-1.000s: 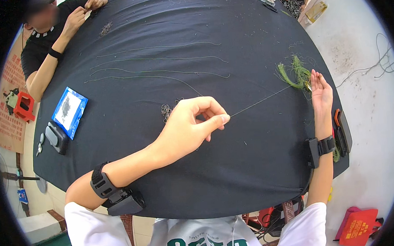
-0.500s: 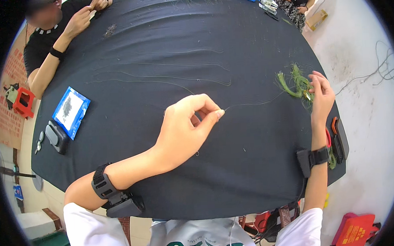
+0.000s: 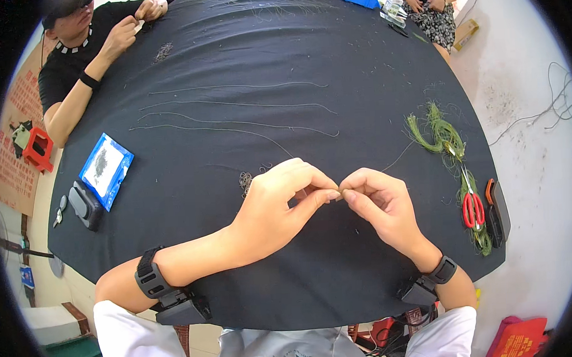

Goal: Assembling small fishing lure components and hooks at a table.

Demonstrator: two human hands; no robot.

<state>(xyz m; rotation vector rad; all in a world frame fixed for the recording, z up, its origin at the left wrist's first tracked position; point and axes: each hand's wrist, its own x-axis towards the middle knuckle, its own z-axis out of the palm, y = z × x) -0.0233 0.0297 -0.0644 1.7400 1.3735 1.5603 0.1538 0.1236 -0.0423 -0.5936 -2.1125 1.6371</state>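
Head view: left hand (image 3: pixel 281 204) and right hand (image 3: pixel 380 206) meet fingertip to fingertip at frame centre, both pinched narrow on a thin thread (image 3: pixel 397 158) over the black surface (image 3: pixel 229 53). Risk: thread slipping from the pinch, being so fine; green bundle (image 3: pixel 440 133) could snag.

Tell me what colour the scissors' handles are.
Red. The scissors lie on the table right of the right hand, clearest in the head view.

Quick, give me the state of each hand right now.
Left hand: closed in a fingertip pinch on the thin line.
Right hand: closed in a pinch on the same thin line, fingertips meeting the left's.
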